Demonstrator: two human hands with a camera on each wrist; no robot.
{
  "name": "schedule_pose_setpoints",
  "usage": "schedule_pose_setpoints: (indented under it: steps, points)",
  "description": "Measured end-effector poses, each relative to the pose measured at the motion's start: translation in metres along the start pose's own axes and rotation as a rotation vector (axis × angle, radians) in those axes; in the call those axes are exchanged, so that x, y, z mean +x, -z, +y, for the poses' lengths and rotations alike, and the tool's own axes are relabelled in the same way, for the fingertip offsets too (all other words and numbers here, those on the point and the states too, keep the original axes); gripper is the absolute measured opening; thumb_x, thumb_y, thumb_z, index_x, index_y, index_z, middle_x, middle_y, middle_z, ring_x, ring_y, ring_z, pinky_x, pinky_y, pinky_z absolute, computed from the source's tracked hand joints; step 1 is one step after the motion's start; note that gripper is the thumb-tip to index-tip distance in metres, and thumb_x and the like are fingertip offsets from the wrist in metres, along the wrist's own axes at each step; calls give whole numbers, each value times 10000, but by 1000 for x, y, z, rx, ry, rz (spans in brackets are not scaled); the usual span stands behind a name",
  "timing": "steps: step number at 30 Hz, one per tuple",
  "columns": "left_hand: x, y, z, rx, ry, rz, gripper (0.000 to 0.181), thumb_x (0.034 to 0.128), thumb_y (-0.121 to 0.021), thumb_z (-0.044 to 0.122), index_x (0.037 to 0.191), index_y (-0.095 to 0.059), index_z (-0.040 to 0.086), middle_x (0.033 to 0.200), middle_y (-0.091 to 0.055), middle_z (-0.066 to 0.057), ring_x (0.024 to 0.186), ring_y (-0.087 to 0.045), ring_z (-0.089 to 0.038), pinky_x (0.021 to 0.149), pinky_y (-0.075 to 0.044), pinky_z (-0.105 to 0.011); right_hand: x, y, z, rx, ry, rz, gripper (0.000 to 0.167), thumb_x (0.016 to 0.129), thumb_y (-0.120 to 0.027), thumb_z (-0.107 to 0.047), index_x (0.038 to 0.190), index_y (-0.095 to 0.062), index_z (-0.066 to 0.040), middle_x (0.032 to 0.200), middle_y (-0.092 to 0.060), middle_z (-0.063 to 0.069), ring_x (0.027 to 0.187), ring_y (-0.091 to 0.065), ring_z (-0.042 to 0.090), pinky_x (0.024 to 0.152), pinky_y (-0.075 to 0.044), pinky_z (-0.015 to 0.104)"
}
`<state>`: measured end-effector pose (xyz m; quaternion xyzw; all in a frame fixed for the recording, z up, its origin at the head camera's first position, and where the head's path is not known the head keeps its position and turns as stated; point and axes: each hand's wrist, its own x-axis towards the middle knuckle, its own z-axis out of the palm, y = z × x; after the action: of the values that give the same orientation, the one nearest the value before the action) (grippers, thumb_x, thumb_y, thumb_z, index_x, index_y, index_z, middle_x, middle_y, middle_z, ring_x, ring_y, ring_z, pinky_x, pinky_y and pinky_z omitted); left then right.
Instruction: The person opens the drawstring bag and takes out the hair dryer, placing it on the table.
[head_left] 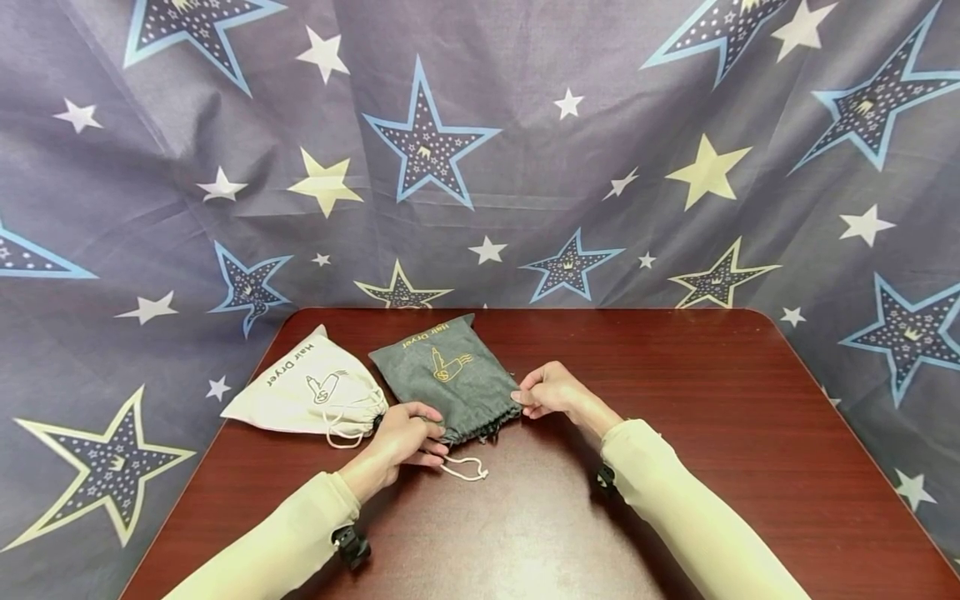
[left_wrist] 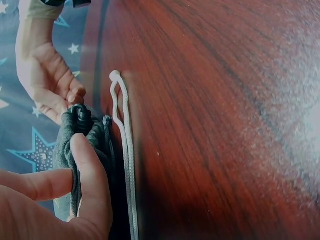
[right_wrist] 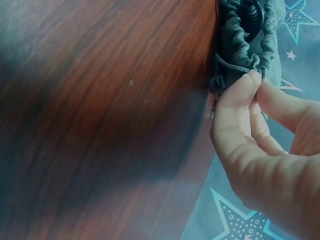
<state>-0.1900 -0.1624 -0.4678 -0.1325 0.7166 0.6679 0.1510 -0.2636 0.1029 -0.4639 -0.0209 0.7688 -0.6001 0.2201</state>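
Note:
A dark grey drawstring bag [head_left: 450, 367], printed "Hair Dryer" in yellow, lies on the table with its gathered mouth toward me. At the mouth's left side, my left hand [head_left: 405, 435] pinches the hem between thumb and finger. My right hand [head_left: 551, 390] pinches the mouth's right corner, where a thin dark drawstring [right_wrist: 231, 65] hangs in a knot. The right wrist view shows the mouth partly open, with a black coiled cord [right_wrist: 254, 17] inside. The rest of the contents is hidden by the cloth.
Left of the grey bag lies a white drawstring bag [head_left: 300, 387] with the same print. A white cord loop [head_left: 468, 468] runs out from beside my left hand onto the reddish-brown table [head_left: 675, 467]. A star-patterned curtain [head_left: 525, 167] hangs behind the table.

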Motion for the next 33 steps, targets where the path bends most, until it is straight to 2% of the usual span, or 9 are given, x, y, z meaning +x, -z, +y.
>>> schedule_pose_setpoints:
  steps: [10,33]
  points:
    - [-3,3,3,59,-11,12,271,891,-652,-83,1160,-631,-65,836,-645,-151,591,-686,-192,503,-579,-296,2,3,1,9,4,9,111,946,-735,48,987,-667,126,722,-636,57,579,-631,112,614,-591,269]
    - [-3,9,4,60,-3,21,259,878,-642,-101,1134,-651,-59,791,-639,-118,565,-668,-149,494,-563,-264,0,7,-2,9,4,9,108,944,-740,41,968,-662,113,707,-648,76,586,-635,120,615,-589,266]
